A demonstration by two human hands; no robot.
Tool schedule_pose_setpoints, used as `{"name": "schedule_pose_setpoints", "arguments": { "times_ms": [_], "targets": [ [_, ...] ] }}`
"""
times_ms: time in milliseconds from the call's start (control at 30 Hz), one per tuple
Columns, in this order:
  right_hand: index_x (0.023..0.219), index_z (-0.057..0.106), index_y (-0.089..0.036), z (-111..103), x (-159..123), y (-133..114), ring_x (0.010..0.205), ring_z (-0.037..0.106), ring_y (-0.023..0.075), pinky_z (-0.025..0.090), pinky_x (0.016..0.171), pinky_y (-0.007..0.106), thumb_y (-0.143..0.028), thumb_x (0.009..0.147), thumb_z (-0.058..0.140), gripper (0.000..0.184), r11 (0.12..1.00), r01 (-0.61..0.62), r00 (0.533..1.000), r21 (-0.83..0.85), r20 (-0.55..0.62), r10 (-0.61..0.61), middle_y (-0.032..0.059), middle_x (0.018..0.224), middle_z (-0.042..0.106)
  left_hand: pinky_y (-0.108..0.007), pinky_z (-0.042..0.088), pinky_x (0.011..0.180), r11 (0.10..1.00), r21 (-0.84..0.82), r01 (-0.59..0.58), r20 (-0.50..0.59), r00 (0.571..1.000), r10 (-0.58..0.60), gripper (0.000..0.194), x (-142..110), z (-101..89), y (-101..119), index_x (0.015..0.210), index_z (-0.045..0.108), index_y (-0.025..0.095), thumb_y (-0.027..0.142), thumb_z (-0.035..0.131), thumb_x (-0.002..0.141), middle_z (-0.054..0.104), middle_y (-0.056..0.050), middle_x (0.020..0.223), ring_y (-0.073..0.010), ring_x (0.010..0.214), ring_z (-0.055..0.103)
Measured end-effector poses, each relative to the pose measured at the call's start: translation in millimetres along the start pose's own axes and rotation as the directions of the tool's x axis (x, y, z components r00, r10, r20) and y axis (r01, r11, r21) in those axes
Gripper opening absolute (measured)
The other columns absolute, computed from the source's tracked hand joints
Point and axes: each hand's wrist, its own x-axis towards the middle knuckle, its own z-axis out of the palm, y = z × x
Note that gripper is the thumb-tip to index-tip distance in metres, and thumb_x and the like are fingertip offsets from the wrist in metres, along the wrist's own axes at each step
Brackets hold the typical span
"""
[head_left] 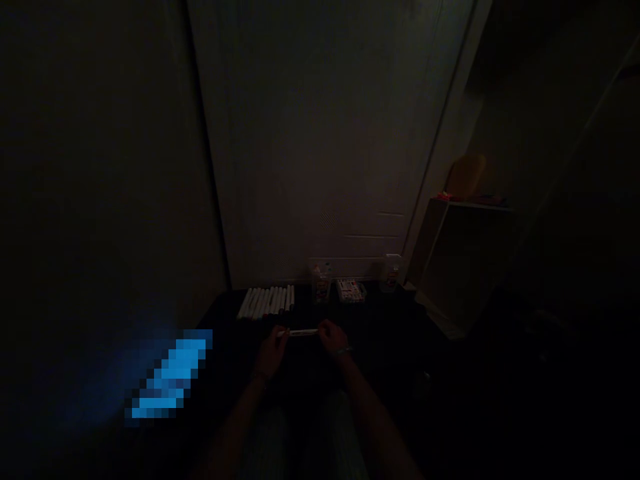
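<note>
A white marker (303,332) is held level above the dark table. My left hand (275,347) pinches its left end, and the fingers of my right hand (331,337) are closed on its right end. Just beyond my left hand lies a row of several white markers (267,302), side by side, some with dark or reddish ends. The scene is very dim, so fine details of the fingers and the marker's print are lost.
Along the wall stand a clear container (321,283) with things in it, a low box of small items (351,290) and another clear container (393,273). A bright blue pixelated patch (173,380) glows at left. A cabinet (450,260) stands at right.
</note>
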Motion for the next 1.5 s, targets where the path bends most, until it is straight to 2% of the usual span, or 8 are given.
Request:
{"name": "schedule_pose_setpoints", "arguments": {
  "times_ms": [267, 633, 833, 967, 1133, 1500],
  "targets": [
    [0.087, 0.057, -0.025, 0.1, -1.1, -3.5, 0.075, 0.053, 0.0104, 0.036, 0.066, 0.019, -0.038, 0.080, 0.043, 0.021, 0.999, 0.002, 1.000, 0.034, -0.008, -0.002, -0.0035, 0.081, 0.060, -0.025, 0.043, 0.072, 0.998, -0.039, -0.046, -0.029, 0.999, 0.045, 0.029, -0.4, -2.4, 7.0, 0.089, 0.053, 0.021, 0.043, 0.038, 0.077, 0.061, -0.002, 0.086, -0.0157, 0.082, 0.056],
    [0.089, 0.055, -0.024, -2.1, -2.7, -5.3, 0.081, 0.052, 0.0097, 0.036, 0.071, 0.019, -0.028, 0.082, 0.038, 0.018, 0.999, 0.014, 1.000, 0.045, -0.019, -0.013, -0.0035, 0.089, 0.059, -0.025, 0.042, 0.072, 0.998, -0.040, -0.056, -0.004, 0.998, 0.056, 0.030, 2.2, 3.4, -3.6, 0.090, 0.053, 0.021, 0.044, 0.037, 0.078, 0.061, -0.001, 0.082, -0.0144, 0.077, 0.057],
    [0.091, 0.054, -0.025, -3.1, -4.7, -5.6, 0.082, 0.052, 0.0103, 0.037, 0.073, 0.019, -0.035, 0.081, 0.040, 0.020, 0.998, 0.062, 0.998, 0.016, -0.028, -0.061, -0.0031, 0.091, 0.058, -0.026, 0.042, 0.074, 0.999, -0.015, -0.046, 0.002, 0.999, 0.046, 0.032, 1.8, 1.8, -2.2, 0.092, 0.054, 0.021, 0.043, 0.035, 0.079, 0.062, -0.003, 0.087, -0.0160, 0.083, 0.057],
    [0.091, 0.055, -0.023, -1.8, -2.9, -3.6, 0.083, 0.051, 0.0103, 0.036, 0.075, 0.020, -0.029, 0.084, 0.035, 0.022, 0.999, 0.052, 0.998, -0.007, -0.038, -0.052, -0.0014, 0.092, 0.057, -0.024, 0.042, 0.073, 0.999, 0.008, -0.043, 0.047, 0.998, 0.043, 0.031, -0.1, 0.4, 1.8, 0.091, 0.055, 0.022, 0.043, 0.035, 0.079, 0.063, -0.001, 0.084, -0.0150, 0.080, 0.058],
    [0.093, 0.054, -0.022, -1.7, -1.2, -1.6, 0.085, 0.051, 0.0102, 0.036, 0.077, 0.020, -0.024, 0.085, 0.032, 0.024, 0.998, 0.063, 0.997, 0.012, -0.033, -0.063, -0.0010, 0.093, 0.057, -0.023, 0.041, 0.072, 0.998, 0.031, -0.047, 0.033, 0.998, 0.046, 0.031, -1.5, 1.5, 3.7, 0.089, 0.055, 0.022, 0.044, 0.035, 0.079, 0.063, -0.001, 0.085, -0.0145, 0.080, 0.058],
    [0.103, 0.049, -0.023, -6.4, -4.7, -6.9, 0.088, 0.051, 0.0113, 0.036, 0.080, 0.023, -0.031, 0.085, 0.034, 0.025, 0.996, 0.058, 0.996, 0.069, -0.076, -0.053, 0.0001, 0.099, 0.055, -0.021, 0.039, 0.062, 0.996, 0.085, 0.017, 0.053, 0.998, -0.022, 0.030, -4.0, 0.3, 8.1, 0.087, 0.055, 0.023, 0.045, 0.034, 0.080, 0.063, -0.001, 0.075, -0.0145, 0.071, 0.058]
  ]
}}
